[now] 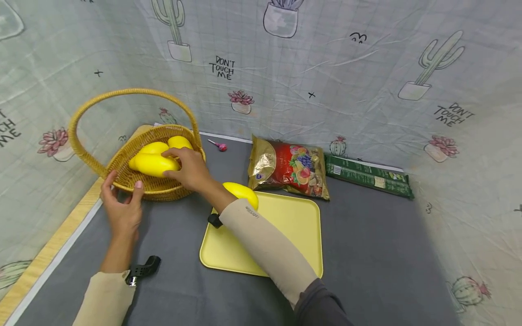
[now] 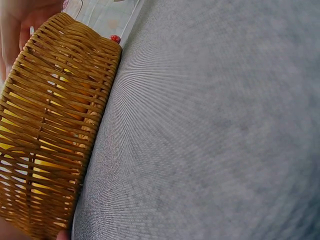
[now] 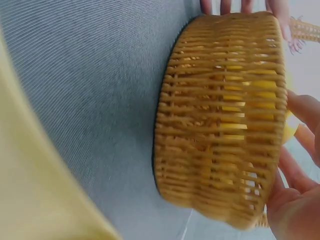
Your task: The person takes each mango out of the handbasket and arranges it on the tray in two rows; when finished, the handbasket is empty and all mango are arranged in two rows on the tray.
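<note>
A wicker basket (image 1: 163, 194) with a tall arched handle stands at the left, several yellow mangoes lying in it. My left hand (image 1: 122, 213) grips the basket's near left rim, with the thumb apart from the fingers. Reaching over the near right rim, my right hand (image 1: 189, 170) holds the end of the front mango (image 1: 152, 165) between thumb and fingers. The right wrist view shows the same hand (image 3: 302, 200) at the rim, the fruit partly hidden behind the weave (image 3: 220, 120). Another mango (image 1: 242, 194) lies at the tray's far left corner, partly covered by my right forearm.
A yellow tray (image 1: 291, 226) lies in the middle, under my right forearm. Behind it are a red and gold fruit-printed bag (image 1: 287, 167) and a long green packet (image 1: 369, 175). A pink lollipop (image 1: 221, 147) lies right of the basket. Printed cloth walls surround the grey tabletop.
</note>
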`<state>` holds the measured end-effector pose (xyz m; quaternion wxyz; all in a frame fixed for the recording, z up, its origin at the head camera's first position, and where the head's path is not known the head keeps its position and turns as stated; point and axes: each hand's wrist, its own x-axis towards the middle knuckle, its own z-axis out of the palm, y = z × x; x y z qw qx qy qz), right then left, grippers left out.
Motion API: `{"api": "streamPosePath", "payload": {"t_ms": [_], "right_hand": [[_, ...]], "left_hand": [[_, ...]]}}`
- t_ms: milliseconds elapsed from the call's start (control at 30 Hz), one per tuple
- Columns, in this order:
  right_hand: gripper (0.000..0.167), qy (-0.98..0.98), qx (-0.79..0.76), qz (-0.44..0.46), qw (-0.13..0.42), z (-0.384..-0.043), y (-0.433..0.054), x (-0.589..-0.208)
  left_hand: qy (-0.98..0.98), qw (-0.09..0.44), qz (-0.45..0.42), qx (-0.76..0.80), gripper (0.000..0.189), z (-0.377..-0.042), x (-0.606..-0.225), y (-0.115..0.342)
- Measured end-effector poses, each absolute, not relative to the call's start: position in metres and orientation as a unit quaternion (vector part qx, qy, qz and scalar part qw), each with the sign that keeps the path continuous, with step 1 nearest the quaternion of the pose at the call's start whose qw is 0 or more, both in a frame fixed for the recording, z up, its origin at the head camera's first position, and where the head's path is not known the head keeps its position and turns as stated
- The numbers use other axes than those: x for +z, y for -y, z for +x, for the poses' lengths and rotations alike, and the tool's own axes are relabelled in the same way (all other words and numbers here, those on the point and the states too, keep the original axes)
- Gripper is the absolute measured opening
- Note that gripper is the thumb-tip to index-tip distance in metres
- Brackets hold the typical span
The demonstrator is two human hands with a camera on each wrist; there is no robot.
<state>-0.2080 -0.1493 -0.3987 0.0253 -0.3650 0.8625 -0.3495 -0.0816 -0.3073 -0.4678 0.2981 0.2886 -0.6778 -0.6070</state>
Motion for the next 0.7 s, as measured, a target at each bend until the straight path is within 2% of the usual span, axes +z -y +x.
{"api": "streamPosePath", "payload": {"t_ms": [267,700], "right_hand": [[0.051,-0.829,-0.452,-0.327,0.042,-0.205,0.119,-0.396],[0.05,-0.773,-0.544,-0.324,0.037,-0.187,0.065,-0.384]], "left_hand": [[0.676,0.297,0.293,-0.608,0.07,-0.081,-0.466,0.306],[0.674,0.295,0.294,-0.61,0.07,-0.081,-0.467,0.308]]}}
